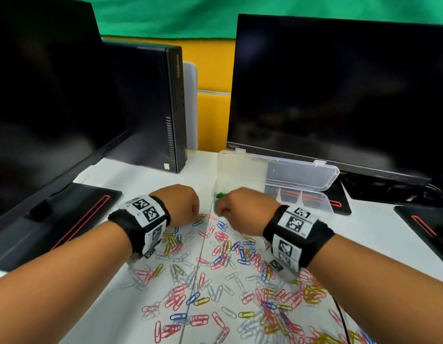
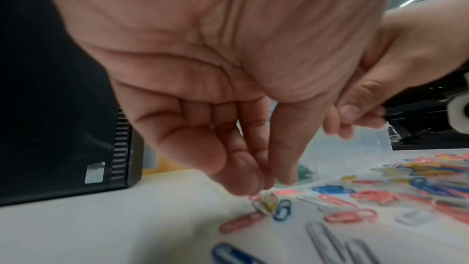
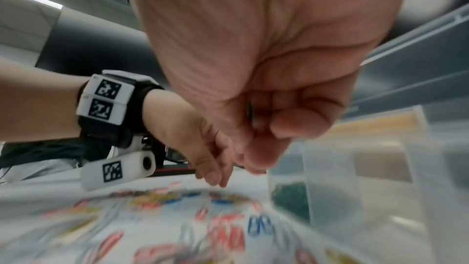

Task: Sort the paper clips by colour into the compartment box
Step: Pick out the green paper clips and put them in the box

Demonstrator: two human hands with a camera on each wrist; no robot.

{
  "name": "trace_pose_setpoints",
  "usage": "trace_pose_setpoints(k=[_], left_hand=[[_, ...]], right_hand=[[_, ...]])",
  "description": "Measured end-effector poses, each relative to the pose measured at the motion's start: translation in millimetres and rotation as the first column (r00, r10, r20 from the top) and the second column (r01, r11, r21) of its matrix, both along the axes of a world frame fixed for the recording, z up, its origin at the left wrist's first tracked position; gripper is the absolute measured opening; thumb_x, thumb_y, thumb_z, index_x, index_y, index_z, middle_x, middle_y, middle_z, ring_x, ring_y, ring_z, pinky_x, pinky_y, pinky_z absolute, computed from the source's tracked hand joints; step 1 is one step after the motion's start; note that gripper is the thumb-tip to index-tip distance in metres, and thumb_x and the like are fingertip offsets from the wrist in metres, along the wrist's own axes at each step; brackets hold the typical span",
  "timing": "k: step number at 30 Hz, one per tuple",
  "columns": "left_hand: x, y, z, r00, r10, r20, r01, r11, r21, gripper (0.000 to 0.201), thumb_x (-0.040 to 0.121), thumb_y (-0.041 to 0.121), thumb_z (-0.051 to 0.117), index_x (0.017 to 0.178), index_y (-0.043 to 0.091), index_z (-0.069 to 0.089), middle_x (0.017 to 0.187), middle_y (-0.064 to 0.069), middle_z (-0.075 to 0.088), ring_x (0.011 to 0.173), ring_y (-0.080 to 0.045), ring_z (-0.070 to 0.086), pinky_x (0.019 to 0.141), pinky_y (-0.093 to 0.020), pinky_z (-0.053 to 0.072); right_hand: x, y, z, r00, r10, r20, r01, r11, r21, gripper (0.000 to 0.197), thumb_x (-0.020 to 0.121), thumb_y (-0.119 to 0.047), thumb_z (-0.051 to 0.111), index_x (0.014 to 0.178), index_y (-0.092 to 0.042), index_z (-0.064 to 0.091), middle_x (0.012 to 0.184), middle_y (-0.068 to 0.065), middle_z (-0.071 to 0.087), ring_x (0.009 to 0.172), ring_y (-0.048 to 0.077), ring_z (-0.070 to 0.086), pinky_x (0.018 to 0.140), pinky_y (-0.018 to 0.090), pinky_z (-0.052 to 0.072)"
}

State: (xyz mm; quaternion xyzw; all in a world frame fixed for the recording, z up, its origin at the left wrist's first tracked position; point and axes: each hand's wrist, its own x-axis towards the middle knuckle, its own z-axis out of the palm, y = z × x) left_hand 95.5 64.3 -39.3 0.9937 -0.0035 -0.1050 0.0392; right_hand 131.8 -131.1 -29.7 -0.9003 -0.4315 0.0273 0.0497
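Left hand (image 2: 203, 91) fingertips pinched together on a yellow clip (image 2: 269, 203) at the far edge of the loose paper clips (image 1: 215, 264) on the worktop (image 1: 131, 175); right hand (image 1: 242, 209) curled at the near corner of the open compartment box (image 1: 314, 192), above the green clips (image 1: 220, 195) in its end compartment, and whether it holds one I cannot tell. Step in hand, as I judge it: green delivery on the right, yellow pick-up on the left, most sorting undone. Next calls for lifting the yellow clip free of its neighbours and choosing an unused compartment.
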Motion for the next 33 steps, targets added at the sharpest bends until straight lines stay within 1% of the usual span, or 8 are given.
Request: trace_pose_setpoints(k=[3,6,12,17,24,27,29,33], left_hand=[[-2,-6,-9,1.000,0.011,-0.003,-0.011,1.000,-0.011,0.024,0.083,0.048,0.067,0.082,0.026,0.074,0.084,0.010,0.070,0.078,-0.013,0.064,0.073,-0.028,0.054],[-3,-10,-17,1.000,-0.008,-0.003,0.008,1.000,0.020,0.020,0.084,0.043,0.067,0.086,0.024,0.073,0.085,0.007,0.069,0.079,-0.016,0.063,0.069,-0.027,0.052],[-5,-10,-22,0.996,-0.094,0.007,0.094,0.995,0.023,0.012,0.086,0.023,0.058,0.078,0.028,0.065,0.074,0.011,0.058,0.074,-0.016,0.055,0.062,-0.024,0.039],[-8,-13,-21,0.996,-0.082,0.018,0.082,0.996,-0.020,0.025,0.087,0.021,0.060,0.108,0.029,0.071,0.106,0.008,0.067,0.089,-0.014,0.056,0.076,-0.026,0.046],[-10,-16,-19,0.997,-0.077,-0.002,0.077,0.996,0.037,0.013,0.084,0.023,0.060,0.096,0.020,0.066,0.095,0.001,0.066,0.085,-0.019,0.058,0.072,-0.028,0.049],[-10,-4,-3,0.998,0.050,0.030,-0.047,0.995,-0.093,0.016,0.086,0.035,0.058,0.084,0.020,0.064,0.087,0.001,0.066,0.083,-0.020,0.061,0.071,-0.029,0.050],[-7,13,6,0.986,0.169,0.010,-0.160,0.949,-0.272,0.021,0.088,0.033,0.060,0.078,0.015,0.064,0.081,-0.002,0.070,0.077,-0.021,0.063,0.068,-0.029,0.050],[-8,41,7,0.928,0.359,-0.097,-0.320,0.637,-0.701,0.019,0.086,0.006,0.065,0.072,0.010,0.054,0.075,-0.011,0.075,0.063,-0.021,0.066,0.055,-0.027,0.054]], right_hand=[[-2,-1,-15,0.998,-0.022,-0.064,0.012,0.988,-0.154,0.028,0.095,-0.006,0.046,0.111,-0.014,0.069,0.097,0.006,0.064,0.088,0.026,0.058,0.060,0.026,0.034],[1,0,-24,0.996,-0.053,-0.068,0.041,0.985,-0.166,0.032,0.100,-0.013,0.046,0.123,-0.018,0.067,0.118,0.007,0.067,0.104,0.028,0.062,0.073,0.026,0.037],[-2,4,-31,0.988,-0.102,-0.115,0.088,0.989,-0.120,0.015,0.098,-0.024,0.054,0.105,-0.020,0.066,0.100,0.004,0.064,0.087,0.023,0.057,0.056,0.025,0.033],[0,6,-35,0.985,-0.127,-0.121,0.112,0.986,-0.125,0.017,0.098,-0.030,0.058,0.111,-0.020,0.062,0.108,0.003,0.064,0.089,0.020,0.055,0.060,0.025,0.034],[-1,8,-37,0.992,-0.087,-0.097,0.070,0.983,-0.169,0.011,0.098,-0.012,0.050,0.100,-0.014,0.061,0.097,0.006,0.064,0.085,0.024,0.060,0.054,0.024,0.034],[-4,7,-38,0.995,-0.070,-0.067,0.059,0.987,-0.153,0.006,0.096,-0.018,0.051,0.092,-0.015,0.055,0.093,0.003,0.057,0.080,0.021,0.054,0.058,0.025,0.035],[-7,6,-34,0.993,-0.081,-0.088,0.073,0.993,-0.091,0.014,0.092,-0.022,0.055,0.081,-0.020,0.046,0.087,-0.002,0.053,0.076,0.017,0.051,0.054,0.023,0.031],[-9,4,-27,0.991,-0.094,-0.093,0.097,0.995,0.027,0.009,0.087,-0.016,0.055,0.086,-0.022,0.047,0.080,-0.003,0.052,0.069,0.016,0.049,0.053,0.025,0.030]])
